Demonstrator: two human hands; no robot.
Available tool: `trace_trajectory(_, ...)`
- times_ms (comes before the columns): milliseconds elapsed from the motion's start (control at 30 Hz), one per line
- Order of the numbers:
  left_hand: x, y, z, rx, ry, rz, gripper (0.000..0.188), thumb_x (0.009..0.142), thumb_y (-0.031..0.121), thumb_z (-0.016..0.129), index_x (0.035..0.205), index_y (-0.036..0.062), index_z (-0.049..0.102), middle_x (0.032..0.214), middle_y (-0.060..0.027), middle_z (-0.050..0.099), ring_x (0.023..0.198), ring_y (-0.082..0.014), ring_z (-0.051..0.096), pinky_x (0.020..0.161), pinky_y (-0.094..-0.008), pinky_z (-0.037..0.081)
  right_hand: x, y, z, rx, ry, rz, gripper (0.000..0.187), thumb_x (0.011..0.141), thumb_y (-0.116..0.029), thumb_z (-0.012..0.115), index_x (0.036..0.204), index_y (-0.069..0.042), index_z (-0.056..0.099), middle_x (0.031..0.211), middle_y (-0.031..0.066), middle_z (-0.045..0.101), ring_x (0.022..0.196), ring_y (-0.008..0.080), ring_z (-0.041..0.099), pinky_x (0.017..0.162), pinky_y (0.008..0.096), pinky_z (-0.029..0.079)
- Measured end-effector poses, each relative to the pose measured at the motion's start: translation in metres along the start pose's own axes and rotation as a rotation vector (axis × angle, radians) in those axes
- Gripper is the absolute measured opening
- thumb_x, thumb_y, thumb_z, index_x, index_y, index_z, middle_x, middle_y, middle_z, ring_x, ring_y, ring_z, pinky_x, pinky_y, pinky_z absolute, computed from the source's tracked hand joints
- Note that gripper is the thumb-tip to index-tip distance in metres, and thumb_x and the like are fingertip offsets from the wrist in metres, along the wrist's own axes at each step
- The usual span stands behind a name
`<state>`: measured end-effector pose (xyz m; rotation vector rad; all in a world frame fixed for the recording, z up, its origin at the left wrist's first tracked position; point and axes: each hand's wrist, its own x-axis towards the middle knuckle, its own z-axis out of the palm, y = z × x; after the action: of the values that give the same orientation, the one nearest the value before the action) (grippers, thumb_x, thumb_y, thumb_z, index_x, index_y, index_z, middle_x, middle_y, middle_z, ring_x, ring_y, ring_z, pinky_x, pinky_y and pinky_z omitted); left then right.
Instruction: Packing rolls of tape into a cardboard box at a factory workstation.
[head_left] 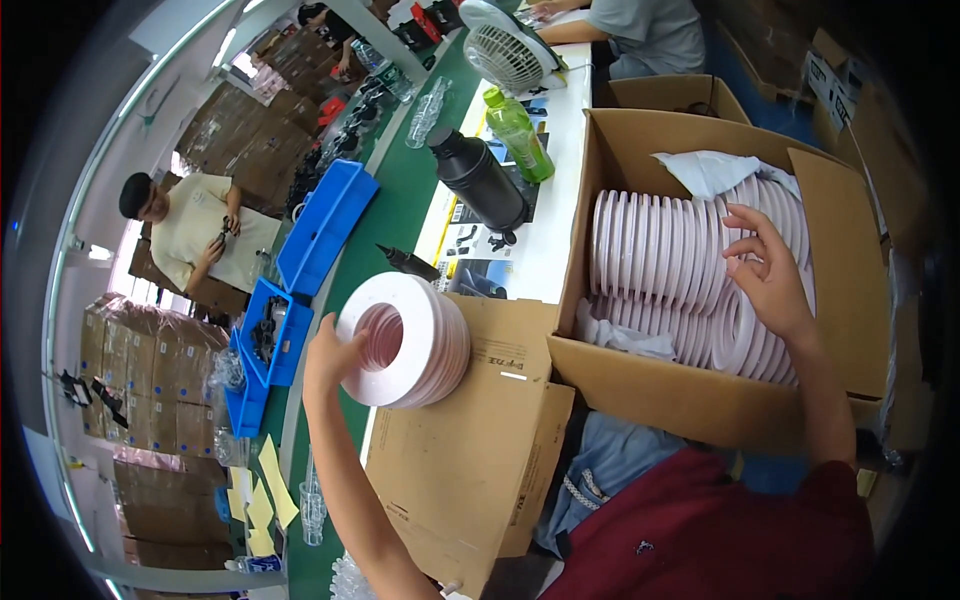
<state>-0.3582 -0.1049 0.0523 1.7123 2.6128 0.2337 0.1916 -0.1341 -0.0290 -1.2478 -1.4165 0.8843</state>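
Note:
My left hand [335,352] is at a stack of flat white rings [440,350], its fingers reaching into the centre hole and the rest of the hand outside the rim. The stack lies on its side on a piece of brown cardboard [450,450]. On the right, my right hand [765,265] hovers over an open cardboard box [680,385], fingers partly curled and apart, with nothing seen in them. Inside that box, many more white rings [655,250] stand on edge in rows. White wrapping [710,172] lies at the back of the rows.
Beyond the stack stand a black bottle [480,180], a green drink bottle [518,135] and a white fan [510,50]. Blue bins [325,225] line the green bench [345,265] to the left. A person [205,230] stands across it; another person [650,40] sits at the far end.

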Motion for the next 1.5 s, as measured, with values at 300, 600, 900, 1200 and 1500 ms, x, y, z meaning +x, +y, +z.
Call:
trace_trajectory(300, -0.093, 0.046, -0.023, 0.021, -0.105, 0.539, 0.102, 0.063, 0.029, 0.087, 0.146, 0.0016, 0.034, 0.134, -0.0197, 0.055, 0.125, -0.0355, 0.052, 0.112, -0.0481, 0.027, -0.004, -0.010, 0.003, -0.104, 0.019, -0.029, 0.053, 0.083, 0.008, 0.055, 0.134, -0.006, 0.049, 0.129, 0.0088, 0.053, 0.099, 0.0128, 0.057, 0.079, 0.0244, 0.049)
trace_trajectory(600, -0.085, 0.035, 0.004, 0.130, -0.136, 0.586, 0.116, 0.056, 0.023, 0.090, 0.150, 0.0043, 0.025, 0.148, -0.0205, 0.042, 0.136, -0.0348, 0.043, 0.118, -0.0517, 0.016, -0.004, -0.012, 0.002, -0.241, 0.040, -0.155, 0.052, 0.080, 0.009, 0.056, 0.131, -0.004, 0.052, 0.127, 0.0108, 0.055, 0.099, 0.0164, 0.059, 0.079, 0.0255, 0.051)
trace_trajectory(900, -0.090, 0.043, -0.008, 0.096, -0.252, 0.469, 0.123, 0.053, 0.026, 0.089, 0.153, 0.0039, 0.020, 0.153, -0.0190, 0.037, 0.141, -0.0329, 0.037, 0.117, -0.0544, 0.010, -0.001, -0.005, -0.001, -0.242, 0.049, -0.193, 0.050, 0.081, 0.006, 0.058, 0.129, -0.005, 0.054, 0.123, 0.0107, 0.057, 0.098, 0.0178, 0.060, 0.079, 0.0281, 0.052)
trace_trajectory(1200, -0.111, 0.177, -0.015, 0.036, 0.105, 0.944, 0.070, 0.072, 0.010, 0.075, 0.136, 0.0027, 0.048, 0.137, -0.0188, 0.049, 0.125, -0.0396, 0.046, 0.107, -0.0472, 0.033, 0.001, -0.008, -0.020, -0.296, 0.165, -0.233, 0.029, 0.085, 0.001, 0.061, 0.114, -0.002, 0.062, 0.118, 0.0119, 0.059, 0.104, 0.0209, 0.061, 0.080, 0.0295, 0.053)
trace_trajectory(1500, -0.117, 0.340, 0.096, -0.471, -0.594, 1.474, 0.014, 0.083, 0.015, 0.064, 0.081, 0.0017, 0.069, 0.079, -0.0185, 0.067, 0.078, -0.0376, 0.066, 0.076, -0.0462, 0.051, -0.002, -0.022, -0.028, -0.291, 0.191, -0.507, 0.013, 0.077, -0.004, 0.070, 0.089, -0.002, 0.067, 0.115, 0.0151, 0.063, 0.102, 0.0241, 0.062, 0.080, 0.0370, 0.053)
